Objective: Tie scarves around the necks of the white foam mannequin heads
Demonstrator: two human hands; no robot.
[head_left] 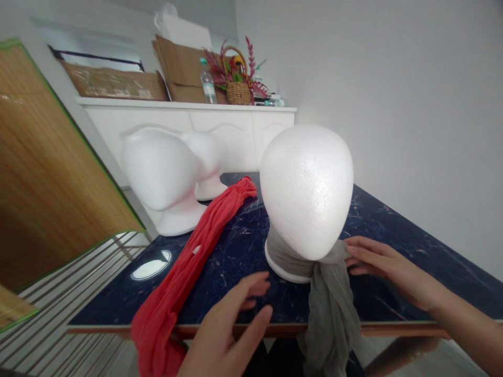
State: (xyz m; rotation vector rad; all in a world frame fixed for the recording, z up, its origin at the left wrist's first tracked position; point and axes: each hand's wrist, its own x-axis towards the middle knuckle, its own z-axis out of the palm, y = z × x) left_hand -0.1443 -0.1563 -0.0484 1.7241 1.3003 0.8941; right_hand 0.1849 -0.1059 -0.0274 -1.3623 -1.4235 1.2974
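A white foam mannequin head (306, 183) stands upright on the dark table. Around its neck is a grey scarf (330, 303), gathered at the front, with its tail hanging over the table's near edge. My right hand (371, 259) is at the right side of the neck, fingers stretched out, fingertips at the grey fabric. Nearer to me and left of the scarf, my left hand (236, 324) is held with thumb and fingers apart and nothing in it. A red scarf (204, 230) lies lengthwise across the table left of the head, its near end drooping over the edge.
Two more white foam heads, a larger-looking one (161, 173) and one behind it (204, 157), stand at the left. The table (393, 230) is dark blue with a marbled top. Behind is a white cabinet (243, 131) with boxes, a bottle (207, 84) and a flower basket (238, 93).
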